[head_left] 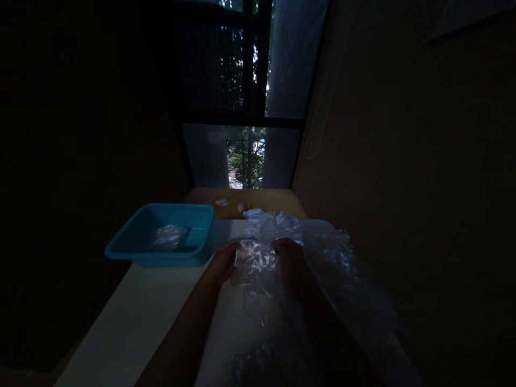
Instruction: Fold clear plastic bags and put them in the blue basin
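Observation:
Between my two hands a clear plastic bag is held up over the white table, its crinkled surface catching the window light. My left hand grips its left edge, fingers wrapped round it. At the right edge, my right hand pinches the plastic. More loose clear plastic bags lie heaped behind and to the right of my right hand. In the dim light, I cannot make out whether anything is inside the held bag.
A blue plastic basin stands at the table's left back, with a clear plastic packet in it. On the sill beyond lie a small reddish roll or cup and a crumpled white scrap. A cord loop hangs on the right wall.

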Action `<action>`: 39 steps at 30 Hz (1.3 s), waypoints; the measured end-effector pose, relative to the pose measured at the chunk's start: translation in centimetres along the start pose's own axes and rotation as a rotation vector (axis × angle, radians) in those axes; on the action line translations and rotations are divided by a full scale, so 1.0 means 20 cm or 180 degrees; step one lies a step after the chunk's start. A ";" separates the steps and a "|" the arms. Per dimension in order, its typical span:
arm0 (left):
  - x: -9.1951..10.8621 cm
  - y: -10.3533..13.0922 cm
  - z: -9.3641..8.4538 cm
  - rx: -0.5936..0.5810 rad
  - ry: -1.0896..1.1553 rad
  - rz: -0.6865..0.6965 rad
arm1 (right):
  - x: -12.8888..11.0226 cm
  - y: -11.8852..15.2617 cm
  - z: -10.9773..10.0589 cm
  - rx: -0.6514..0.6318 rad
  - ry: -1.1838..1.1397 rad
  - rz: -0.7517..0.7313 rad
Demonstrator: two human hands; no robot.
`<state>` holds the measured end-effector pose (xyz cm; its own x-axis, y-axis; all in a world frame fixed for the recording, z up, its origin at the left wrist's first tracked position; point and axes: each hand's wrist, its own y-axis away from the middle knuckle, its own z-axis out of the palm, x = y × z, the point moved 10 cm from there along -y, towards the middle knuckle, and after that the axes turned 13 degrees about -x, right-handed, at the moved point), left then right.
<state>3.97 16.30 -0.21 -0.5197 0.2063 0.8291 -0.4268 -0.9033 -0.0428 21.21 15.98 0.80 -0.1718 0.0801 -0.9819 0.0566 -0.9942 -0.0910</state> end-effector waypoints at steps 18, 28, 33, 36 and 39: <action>-0.03 0.00 0.01 0.0086 0.0383 -0.0253 | 0.00 0.00 0.02 -0.0021 -0.0398 -0.0079; 0.01 0.01 -0.02 0.0325 -0.0188 0.0049 | 0.03 -0.01 0.01 0.0050 -0.0312 -0.0137; 0.01 0.02 -0.01 0.0343 -0.0145 -0.0032 | 0.03 -0.02 0.01 0.0070 -0.0114 -0.0194; 0.01 0.02 0.00 0.0329 -0.0081 -0.0032 | 0.04 -0.01 -0.01 0.0129 -0.0074 -0.0087; 0.01 0.01 0.01 0.0245 -0.0039 -0.0017 | 0.04 -0.01 -0.01 0.0190 -0.0173 -0.0121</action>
<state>3.88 16.04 -0.01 -0.5083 0.2071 0.8359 -0.3713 -0.9285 0.0043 21.29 16.22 0.04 -0.2259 0.1154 -0.9673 -0.0094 -0.9932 -0.1163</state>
